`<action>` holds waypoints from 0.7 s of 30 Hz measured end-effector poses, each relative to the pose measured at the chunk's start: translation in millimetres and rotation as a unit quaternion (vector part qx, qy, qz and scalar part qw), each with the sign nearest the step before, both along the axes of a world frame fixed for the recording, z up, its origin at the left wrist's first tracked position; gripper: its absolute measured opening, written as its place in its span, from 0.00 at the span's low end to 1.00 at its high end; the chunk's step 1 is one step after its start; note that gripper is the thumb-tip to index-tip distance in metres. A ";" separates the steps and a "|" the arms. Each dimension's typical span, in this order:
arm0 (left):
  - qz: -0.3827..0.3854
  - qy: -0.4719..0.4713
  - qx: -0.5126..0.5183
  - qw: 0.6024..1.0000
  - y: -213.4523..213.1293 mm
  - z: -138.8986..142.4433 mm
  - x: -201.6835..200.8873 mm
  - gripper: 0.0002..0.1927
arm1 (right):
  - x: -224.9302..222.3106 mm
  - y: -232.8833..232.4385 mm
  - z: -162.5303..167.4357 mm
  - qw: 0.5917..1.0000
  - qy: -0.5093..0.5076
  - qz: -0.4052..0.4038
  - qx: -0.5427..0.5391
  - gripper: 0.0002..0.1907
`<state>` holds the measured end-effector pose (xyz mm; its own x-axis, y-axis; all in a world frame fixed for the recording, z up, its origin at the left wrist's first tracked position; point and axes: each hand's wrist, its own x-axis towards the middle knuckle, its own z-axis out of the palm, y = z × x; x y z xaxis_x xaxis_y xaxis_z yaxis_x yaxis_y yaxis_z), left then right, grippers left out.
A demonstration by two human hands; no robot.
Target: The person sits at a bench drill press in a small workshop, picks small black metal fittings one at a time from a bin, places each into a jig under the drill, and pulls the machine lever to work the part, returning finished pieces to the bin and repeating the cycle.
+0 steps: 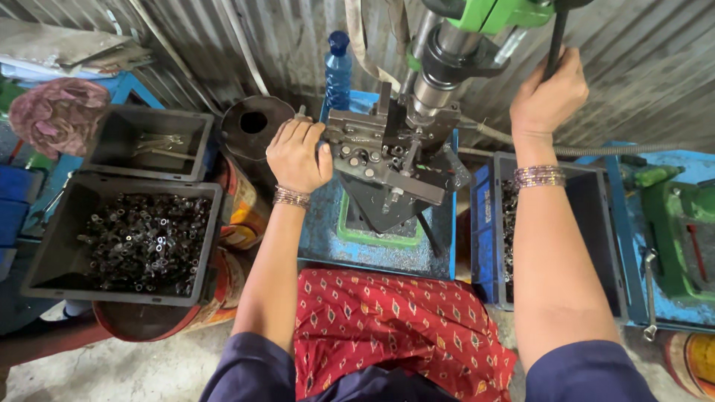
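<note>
Steel clamp block [383,152] sits at frame centre under the drill press [454,52]; your left hand [298,155] curls against its left edge. Your right hand [547,93], upper right, is fisted round the black lever [555,33].

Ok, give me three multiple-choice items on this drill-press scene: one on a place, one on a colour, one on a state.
1. Where does the grey tray of small dark metal parts sit?
A. At the person's left
B. On the machine head
C. Behind the bottle

2. What colour is the plastic bottle behind the fixture?
A. Red
B. Blue
C. Yellow

3. What is the right hand doing?
A. Resting flat in a tray
B. Hanging free
C. Gripping the black lever

Answers:
1. A, it stands left of the left hand, which rests at the metal fixture.
2. B, body and cap are blue.
3. C, the fingers wrap the lever by the green machine head.
</note>
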<state>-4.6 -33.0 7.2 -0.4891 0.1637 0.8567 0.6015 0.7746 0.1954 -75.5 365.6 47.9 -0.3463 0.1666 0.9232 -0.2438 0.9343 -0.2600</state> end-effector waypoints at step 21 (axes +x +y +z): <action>0.006 -0.007 0.010 1.000 1.4 1.2 3.0 0.16 | -14.0 4.6 -4.3 1.000 0.026 0.006 0.016 0.06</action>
<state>-1.5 -31.6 8.5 -0.5034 0.1409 0.8525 0.5893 0.7776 0.2195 -89.5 370.2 43.7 -0.2993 0.1332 0.9448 -0.2669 0.9390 -0.2169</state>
